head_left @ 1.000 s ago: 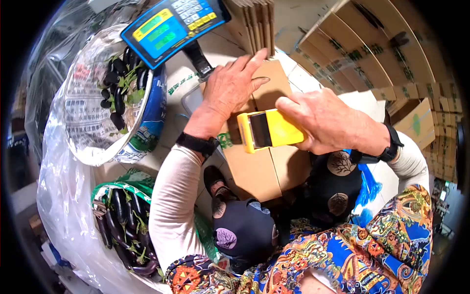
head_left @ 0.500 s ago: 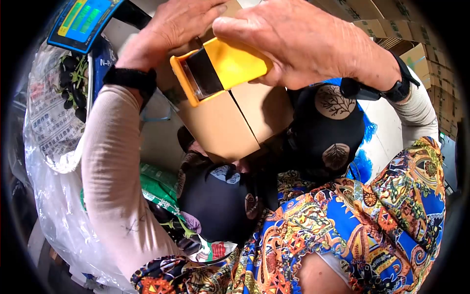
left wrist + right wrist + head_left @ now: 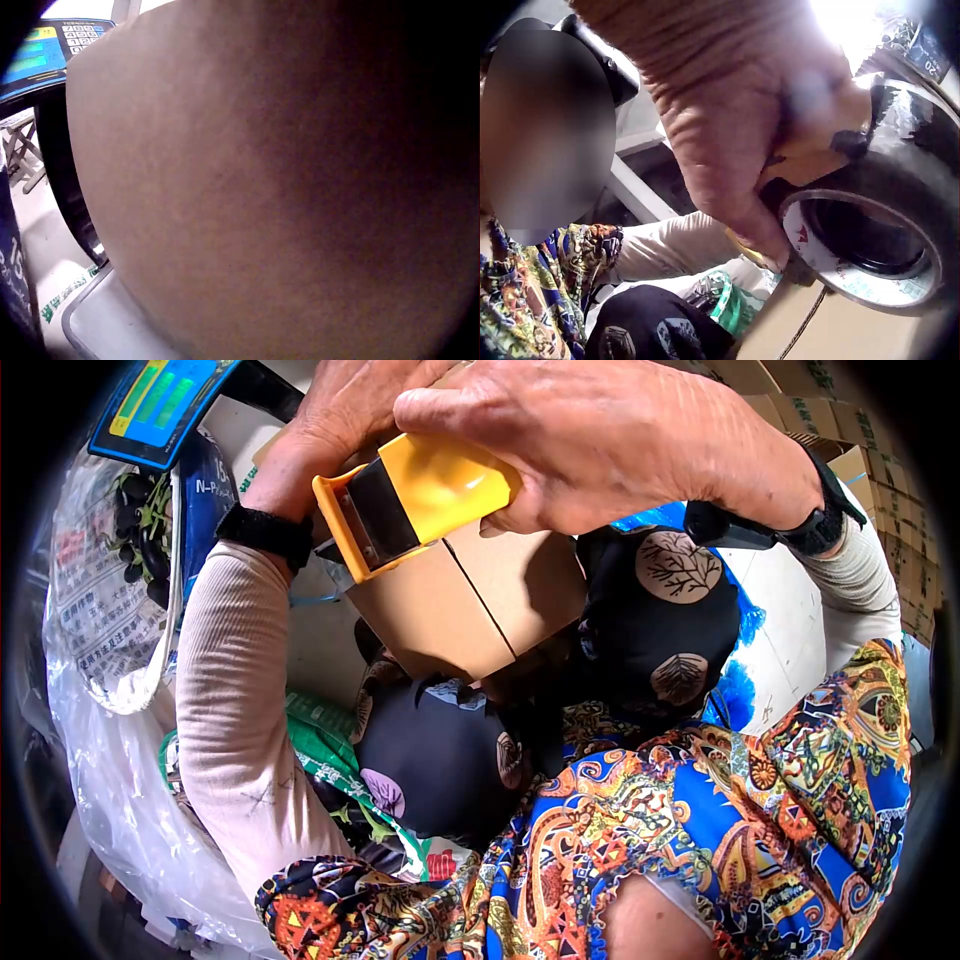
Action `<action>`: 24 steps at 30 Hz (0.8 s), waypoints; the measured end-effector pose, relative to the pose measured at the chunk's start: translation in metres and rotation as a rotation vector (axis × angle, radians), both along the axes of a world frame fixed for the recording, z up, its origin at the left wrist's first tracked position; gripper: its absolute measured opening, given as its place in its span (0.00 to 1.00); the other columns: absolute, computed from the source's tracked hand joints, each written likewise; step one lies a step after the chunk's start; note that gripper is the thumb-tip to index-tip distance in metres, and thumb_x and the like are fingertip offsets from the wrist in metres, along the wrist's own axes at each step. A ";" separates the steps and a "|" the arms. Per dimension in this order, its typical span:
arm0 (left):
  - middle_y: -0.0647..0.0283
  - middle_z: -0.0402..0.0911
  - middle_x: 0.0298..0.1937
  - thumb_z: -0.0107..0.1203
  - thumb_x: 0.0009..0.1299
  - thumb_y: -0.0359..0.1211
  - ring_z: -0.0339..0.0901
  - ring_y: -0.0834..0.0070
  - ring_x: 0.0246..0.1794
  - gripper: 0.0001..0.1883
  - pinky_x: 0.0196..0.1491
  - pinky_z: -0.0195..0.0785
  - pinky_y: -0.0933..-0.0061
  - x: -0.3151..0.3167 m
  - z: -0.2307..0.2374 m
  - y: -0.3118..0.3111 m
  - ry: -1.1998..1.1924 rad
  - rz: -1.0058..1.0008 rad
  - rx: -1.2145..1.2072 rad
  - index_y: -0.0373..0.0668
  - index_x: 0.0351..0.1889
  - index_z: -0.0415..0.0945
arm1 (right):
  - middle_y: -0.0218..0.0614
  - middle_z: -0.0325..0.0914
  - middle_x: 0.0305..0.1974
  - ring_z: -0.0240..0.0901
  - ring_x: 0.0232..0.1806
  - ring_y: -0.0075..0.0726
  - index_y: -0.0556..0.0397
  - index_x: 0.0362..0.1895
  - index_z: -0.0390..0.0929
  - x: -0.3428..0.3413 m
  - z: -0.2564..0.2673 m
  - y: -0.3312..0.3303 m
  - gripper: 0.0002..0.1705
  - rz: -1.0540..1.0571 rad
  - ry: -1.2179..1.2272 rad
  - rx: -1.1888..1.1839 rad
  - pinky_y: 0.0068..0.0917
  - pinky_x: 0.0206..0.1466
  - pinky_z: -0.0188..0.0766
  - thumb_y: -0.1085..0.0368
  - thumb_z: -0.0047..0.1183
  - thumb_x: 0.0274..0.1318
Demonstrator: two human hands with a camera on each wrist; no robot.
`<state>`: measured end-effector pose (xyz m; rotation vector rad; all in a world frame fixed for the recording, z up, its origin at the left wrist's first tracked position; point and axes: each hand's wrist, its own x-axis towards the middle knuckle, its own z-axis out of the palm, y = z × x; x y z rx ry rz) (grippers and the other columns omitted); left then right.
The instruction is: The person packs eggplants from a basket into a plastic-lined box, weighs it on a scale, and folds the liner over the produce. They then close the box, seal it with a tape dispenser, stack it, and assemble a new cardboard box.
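Observation:
My right hand (image 3: 600, 450) grips a yellow tape dispenser (image 3: 450, 482), fingers wrapped round its body. In the right wrist view its tape roll (image 3: 806, 251) shows its printed core from the side. Below the dispenser is a cardboard carton (image 3: 430, 610) with a dark seam between its two top flaps, between the person's knees. At the far end of the carton lies my left hand (image 3: 350, 405), back up, its fingertips cut off by the frame and partly behind the right hand. The carton's far end is hidden under both hands.
A blue scale display (image 3: 165, 405) stands at upper left, above a newspaper-lined basket (image 3: 85, 610) of eggplants. Another green-edged bag (image 3: 315, 740) of eggplants is by the left knee. Stacked flat cartons (image 3: 900, 510) fill the right side. Blue plastic (image 3: 740, 670) lies beside the right knee.
The view has tilted down and nearer the carton. The right hand has carried the tape dispenser toward the left hand and the carton's far end, moving slightly further in the last half second.

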<state>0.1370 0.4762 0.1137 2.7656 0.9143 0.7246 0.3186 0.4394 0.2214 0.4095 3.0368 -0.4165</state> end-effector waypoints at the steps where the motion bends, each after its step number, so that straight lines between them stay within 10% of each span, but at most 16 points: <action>1: 0.57 0.81 0.46 0.47 0.68 0.38 0.78 0.58 0.44 0.14 0.46 0.73 0.63 0.001 0.002 0.000 -0.030 0.012 -0.045 0.43 0.46 0.78 | 0.51 0.72 0.25 0.74 0.30 0.56 0.64 0.37 0.67 0.000 -0.004 0.000 0.19 -0.005 0.009 0.017 0.42 0.33 0.73 0.66 0.55 0.41; 15: 0.49 0.82 0.40 0.55 0.65 0.46 0.80 0.50 0.42 0.21 0.42 0.73 0.57 0.005 -0.002 -0.002 -0.138 0.170 -0.309 0.48 0.52 0.76 | 0.48 0.74 0.30 0.77 0.34 0.58 0.58 0.47 0.66 0.001 -0.002 0.006 0.27 -0.013 -0.072 0.037 0.43 0.36 0.74 0.67 0.60 0.40; 16: 0.57 0.83 0.50 0.46 0.75 0.46 0.80 0.60 0.50 0.16 0.53 0.75 0.64 0.004 -0.018 0.004 0.124 0.160 -0.130 0.55 0.56 0.73 | 0.43 0.75 0.33 0.77 0.35 0.56 0.53 0.51 0.64 0.006 -0.010 0.002 0.34 -0.035 -0.005 0.115 0.44 0.37 0.75 0.66 0.65 0.37; 24: 0.52 0.83 0.47 0.52 0.73 0.44 0.82 0.54 0.43 0.17 0.46 0.77 0.60 -0.001 -0.031 0.003 -0.023 0.197 -0.064 0.49 0.55 0.79 | 0.43 0.77 0.35 0.78 0.41 0.54 0.50 0.50 0.68 0.039 -0.001 0.001 0.29 -0.193 -0.127 -0.018 0.44 0.42 0.76 0.64 0.64 0.41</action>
